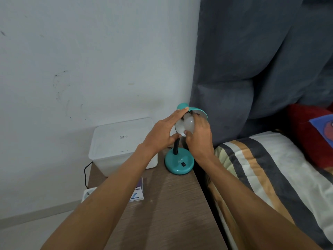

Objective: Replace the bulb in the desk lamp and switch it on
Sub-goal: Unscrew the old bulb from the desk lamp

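A teal desk lamp stands at the back right corner of the wooden bedside table (171,204), its round base (178,162) bearing a black rocker switch (183,164). The teal shade (198,110) is tipped toward me. My left hand (162,131) grips the shade's left rim, fingers over the top and thumb under. My right hand (199,137) holds a white bulb (189,124) inside the shade's mouth. The socket is hidden behind the bulb and fingers. The lamp is unlit.
A white lidded plastic box (119,143) sits at the table's back left. A small bulb carton (138,193) lies near the left edge. A black cord (85,174) drops to a white power strip (88,193). A bed with a striped pillow (270,174) and grey headboard (252,69) is at right.
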`<state>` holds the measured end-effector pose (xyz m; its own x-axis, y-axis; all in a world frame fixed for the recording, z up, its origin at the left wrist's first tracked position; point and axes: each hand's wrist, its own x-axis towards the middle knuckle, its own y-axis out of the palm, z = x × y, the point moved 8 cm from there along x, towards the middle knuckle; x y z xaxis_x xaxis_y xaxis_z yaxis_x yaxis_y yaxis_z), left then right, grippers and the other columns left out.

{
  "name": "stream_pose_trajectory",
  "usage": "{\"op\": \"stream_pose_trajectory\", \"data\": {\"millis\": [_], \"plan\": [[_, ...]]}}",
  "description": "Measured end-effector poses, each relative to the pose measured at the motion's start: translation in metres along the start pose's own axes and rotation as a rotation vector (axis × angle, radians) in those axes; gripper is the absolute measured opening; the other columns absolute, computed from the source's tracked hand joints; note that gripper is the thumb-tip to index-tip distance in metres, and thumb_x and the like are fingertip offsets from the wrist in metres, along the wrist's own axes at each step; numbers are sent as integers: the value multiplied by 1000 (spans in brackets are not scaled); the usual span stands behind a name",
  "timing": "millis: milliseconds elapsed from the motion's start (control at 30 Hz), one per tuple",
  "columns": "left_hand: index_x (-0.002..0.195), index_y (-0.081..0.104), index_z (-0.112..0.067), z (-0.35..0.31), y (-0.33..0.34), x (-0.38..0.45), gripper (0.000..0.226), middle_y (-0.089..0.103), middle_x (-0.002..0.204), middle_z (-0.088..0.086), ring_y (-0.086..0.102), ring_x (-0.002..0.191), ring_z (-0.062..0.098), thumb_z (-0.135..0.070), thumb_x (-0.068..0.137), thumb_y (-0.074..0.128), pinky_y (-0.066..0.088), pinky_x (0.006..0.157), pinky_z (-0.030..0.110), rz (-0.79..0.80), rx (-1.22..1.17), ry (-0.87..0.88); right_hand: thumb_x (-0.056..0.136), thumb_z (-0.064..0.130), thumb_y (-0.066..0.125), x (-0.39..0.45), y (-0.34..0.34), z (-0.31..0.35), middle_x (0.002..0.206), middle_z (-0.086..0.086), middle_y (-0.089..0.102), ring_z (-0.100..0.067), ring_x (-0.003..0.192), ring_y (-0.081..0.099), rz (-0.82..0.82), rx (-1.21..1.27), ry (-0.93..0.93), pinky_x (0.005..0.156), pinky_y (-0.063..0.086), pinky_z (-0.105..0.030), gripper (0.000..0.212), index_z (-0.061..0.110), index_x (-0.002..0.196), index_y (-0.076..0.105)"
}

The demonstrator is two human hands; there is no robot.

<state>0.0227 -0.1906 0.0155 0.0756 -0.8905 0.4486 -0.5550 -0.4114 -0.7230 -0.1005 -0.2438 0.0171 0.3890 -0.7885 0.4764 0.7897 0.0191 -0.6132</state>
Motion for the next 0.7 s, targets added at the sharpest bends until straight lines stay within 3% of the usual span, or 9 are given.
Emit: {"op": "stream_pose_trajectory", "data": {"millis": [100, 200, 467, 600, 700], "plan": [[162, 26, -36, -1, -2, -1, 94, 44, 161, -1, 52, 141, 21, -19, 88, 81, 46, 114, 43, -8, -3, -2, 80, 1, 75, -1, 1, 3, 144, -17, 45, -34, 125, 48, 12, -111, -63, 100, 49, -45, 73, 11, 145, 44], [162, 26, -33, -2, -2, -1, 93, 43, 162, -1, 51, 142, 21, -19, 88, 80, 45, 116, 42, -5, -3, 2, 84, 5, 73, -1, 3, 0, 144, -18, 44, -37, 116, 57, 39, -115, -49, 94, 53, -49, 71, 16, 147, 42], [162, 25, -35, -1, -2, -2, 94, 42, 163, -1, 47, 145, 21, -18, 87, 81, 44, 117, 43, -2, 13, -6, 78, -6, 70, 0, 1, 1, 139, -14, 45, -35, 115, 51, 49, -136, -111, 88, 53, -42, 73, 21, 142, 50], [162, 25, -37, -1, -1, 1, 94, 44, 161, -2, 51, 142, 20, -21, 88, 81, 46, 115, 42, 6, 19, -15, 84, 1, 69, 3, -1, -4, 142, -10, 42, -32, 118, 55, 54, 12, 13, 98, 50, -41, 65, 22, 142, 48], [162, 24, -38, -2, -1, 0, 95, 46, 160, -2, 54, 139, 21, -19, 88, 80, 47, 113, 42, 9, 28, -13, 88, 18, 73, 4, -5, -4, 139, -8, 47, -25, 122, 53, 22, 84, 24, 102, 47, -38, 57, 20, 140, 49]]}}
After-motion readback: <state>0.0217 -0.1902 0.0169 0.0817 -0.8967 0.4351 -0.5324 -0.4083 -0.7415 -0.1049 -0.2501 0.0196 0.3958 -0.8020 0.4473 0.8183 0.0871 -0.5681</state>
